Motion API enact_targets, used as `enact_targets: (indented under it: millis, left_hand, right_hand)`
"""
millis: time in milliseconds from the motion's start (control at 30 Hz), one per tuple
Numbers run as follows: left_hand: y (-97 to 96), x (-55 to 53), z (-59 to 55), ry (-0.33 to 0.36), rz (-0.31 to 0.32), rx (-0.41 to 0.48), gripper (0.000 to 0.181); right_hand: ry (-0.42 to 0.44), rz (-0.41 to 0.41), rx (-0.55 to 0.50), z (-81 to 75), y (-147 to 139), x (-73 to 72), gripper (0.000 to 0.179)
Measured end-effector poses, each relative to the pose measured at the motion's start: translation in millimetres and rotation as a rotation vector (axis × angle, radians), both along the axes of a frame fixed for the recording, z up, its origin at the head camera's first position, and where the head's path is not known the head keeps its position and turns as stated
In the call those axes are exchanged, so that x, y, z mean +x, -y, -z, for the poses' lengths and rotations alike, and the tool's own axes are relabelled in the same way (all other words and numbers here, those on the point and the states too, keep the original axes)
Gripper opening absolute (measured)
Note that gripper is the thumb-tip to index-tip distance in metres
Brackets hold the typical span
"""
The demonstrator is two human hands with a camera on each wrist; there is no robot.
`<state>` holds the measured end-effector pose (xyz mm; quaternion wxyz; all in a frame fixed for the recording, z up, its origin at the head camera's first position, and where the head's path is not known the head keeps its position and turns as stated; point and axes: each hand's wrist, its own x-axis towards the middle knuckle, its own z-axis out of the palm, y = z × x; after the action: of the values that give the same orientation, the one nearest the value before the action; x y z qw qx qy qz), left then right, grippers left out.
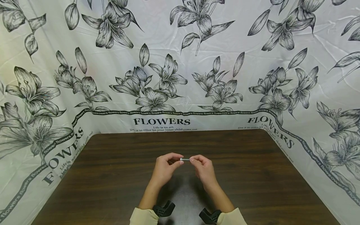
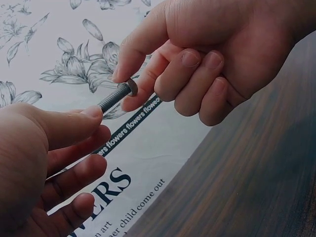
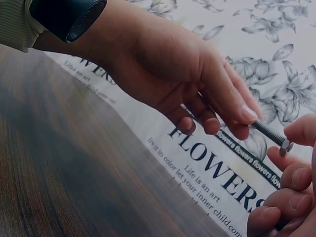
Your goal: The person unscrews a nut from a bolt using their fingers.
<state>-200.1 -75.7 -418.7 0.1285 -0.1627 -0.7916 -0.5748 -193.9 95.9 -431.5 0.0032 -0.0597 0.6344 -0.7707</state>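
A small metal bolt (image 1: 184, 159) is held level between both hands, above the table. Its threaded shank (image 2: 114, 98) and hexagonal head (image 3: 286, 147) show in the wrist views. My left hand (image 1: 165, 168) pinches the head end between thumb and forefinger, its other fingers folded toward the palm. From the opposite side, my right hand (image 1: 205, 172) grips the free end of the shank between thumb and forefinger, covering the tip. The remaining fingers of the right hand (image 3: 168, 74) are loosely bent below the bolt.
Beneath the hands lies a dark wood-grain table (image 1: 112, 175). A white cloth (image 1: 219, 122) printed with black flowers and lettering hangs behind it and along both sides. Black devices (image 1: 164, 208) are worn on both wrists, next to pale sleeves (image 1: 144, 217).
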Motion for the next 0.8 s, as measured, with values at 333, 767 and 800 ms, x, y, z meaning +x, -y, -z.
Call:
enact_targets:
  millis: [333,767,800]
  left_hand:
    - [0.3,3.7,-5.5,-0.006,0.002,0.007,0.014]
    - [1.2,3.0,-4.3,-0.013,-0.002,-0.002,0.013]
    - [1.1,3.0,-4.1,-0.014,-0.002,-0.003,0.013]
  right_hand:
    - [-0.047,-0.017,0.034,-0.1,-2,1.4,0.018]
    - [-0.112,0.025,0.015,26.9,-1,-13.0,0.021]
    - [-0.112,0.030,0.020,27.3,-1,-13.3,0.022]
